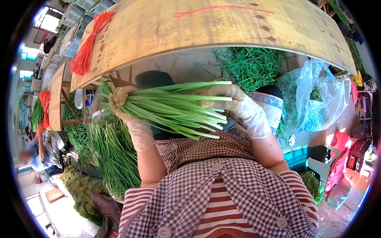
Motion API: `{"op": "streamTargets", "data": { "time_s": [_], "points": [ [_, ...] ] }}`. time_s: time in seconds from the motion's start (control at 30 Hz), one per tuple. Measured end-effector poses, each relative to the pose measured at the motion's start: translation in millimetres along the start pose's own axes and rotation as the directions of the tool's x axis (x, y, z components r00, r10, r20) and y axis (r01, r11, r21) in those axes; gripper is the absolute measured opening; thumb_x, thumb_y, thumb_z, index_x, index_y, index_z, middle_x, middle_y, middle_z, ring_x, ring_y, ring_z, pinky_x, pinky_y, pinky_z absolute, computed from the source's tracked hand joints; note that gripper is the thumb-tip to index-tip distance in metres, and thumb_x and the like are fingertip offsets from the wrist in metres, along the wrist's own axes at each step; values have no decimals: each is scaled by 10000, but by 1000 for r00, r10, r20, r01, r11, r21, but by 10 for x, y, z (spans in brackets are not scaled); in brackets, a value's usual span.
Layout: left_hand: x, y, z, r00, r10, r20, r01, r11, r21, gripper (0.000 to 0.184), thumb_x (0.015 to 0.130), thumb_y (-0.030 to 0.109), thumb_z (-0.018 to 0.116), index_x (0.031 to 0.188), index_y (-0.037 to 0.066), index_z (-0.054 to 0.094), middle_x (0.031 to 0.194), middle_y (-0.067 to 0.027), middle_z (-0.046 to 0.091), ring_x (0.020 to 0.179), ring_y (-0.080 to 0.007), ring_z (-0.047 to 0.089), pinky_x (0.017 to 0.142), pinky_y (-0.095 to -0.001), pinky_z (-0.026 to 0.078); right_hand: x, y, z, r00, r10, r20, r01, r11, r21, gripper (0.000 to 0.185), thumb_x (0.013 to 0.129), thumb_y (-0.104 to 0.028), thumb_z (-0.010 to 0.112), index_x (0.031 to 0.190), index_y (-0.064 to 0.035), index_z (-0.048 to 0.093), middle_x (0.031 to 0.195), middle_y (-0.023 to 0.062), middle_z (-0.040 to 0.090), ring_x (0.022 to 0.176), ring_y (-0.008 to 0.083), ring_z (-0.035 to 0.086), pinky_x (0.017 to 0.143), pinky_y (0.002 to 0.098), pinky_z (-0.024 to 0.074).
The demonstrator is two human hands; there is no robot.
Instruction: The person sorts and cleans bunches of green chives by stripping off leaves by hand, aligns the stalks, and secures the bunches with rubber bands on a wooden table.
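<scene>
A bunch of long green stalks (170, 105) with pale ends lies sideways in front of my checked apron, the pale ends to the right. My left hand (121, 101), gloved, is wrapped round its leafy left part. My right hand (230, 101), in a glove with a clear plastic cover, is at the pale ends; its fingers are partly hidden behind the stalks, so its hold on them cannot be made out. One red tie (222, 6) lies on the wooden table (198, 29), and a bundle of red ties (89, 43) rests at the table's left end.
Piled stalks (113, 154) stand to my left. Loose greens (254, 67) lie on the floor beyond the table edge, beside a clear plastic bag (313, 95). A person (41, 152) is at the far left near a second table (56, 99). Red chair (339, 158) at right.
</scene>
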State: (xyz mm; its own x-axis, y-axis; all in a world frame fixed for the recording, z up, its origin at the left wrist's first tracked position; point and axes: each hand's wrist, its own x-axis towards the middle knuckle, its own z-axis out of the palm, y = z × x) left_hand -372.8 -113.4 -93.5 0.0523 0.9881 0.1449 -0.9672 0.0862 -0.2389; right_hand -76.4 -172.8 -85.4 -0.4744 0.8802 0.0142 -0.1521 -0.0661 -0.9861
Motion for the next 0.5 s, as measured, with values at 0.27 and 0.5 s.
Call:
{"op": "streamTargets", "data": {
  "time_s": [0.27, 0.5],
  "points": [
    [-38, 503, 153, 956, 232, 180, -243, 969, 43, 349, 819, 35, 612, 602, 172, 375, 493, 59, 396, 478, -75, 411, 589, -230, 405, -496, 260, -1229, 555, -212, -804, -113, 939, -326, 211, 856, -156, 700, 1044, -61, 699, 979, 65, 713, 950, 201, 656, 929, 292, 485],
    [-1, 214, 106, 975, 131, 177, -119, 990, -77, 348, 824, 31, 591, 601, 180, 369, 477, 85, 379, 456, -55, 405, 685, -247, 447, -117, -64, -73, 951, 96, -294, -113, 993, -43, 317, 784, -59, 746, 1097, -42, 698, 1093, 83, 694, 1028, 149, 623, 947, 283, 483]
  ]
}}
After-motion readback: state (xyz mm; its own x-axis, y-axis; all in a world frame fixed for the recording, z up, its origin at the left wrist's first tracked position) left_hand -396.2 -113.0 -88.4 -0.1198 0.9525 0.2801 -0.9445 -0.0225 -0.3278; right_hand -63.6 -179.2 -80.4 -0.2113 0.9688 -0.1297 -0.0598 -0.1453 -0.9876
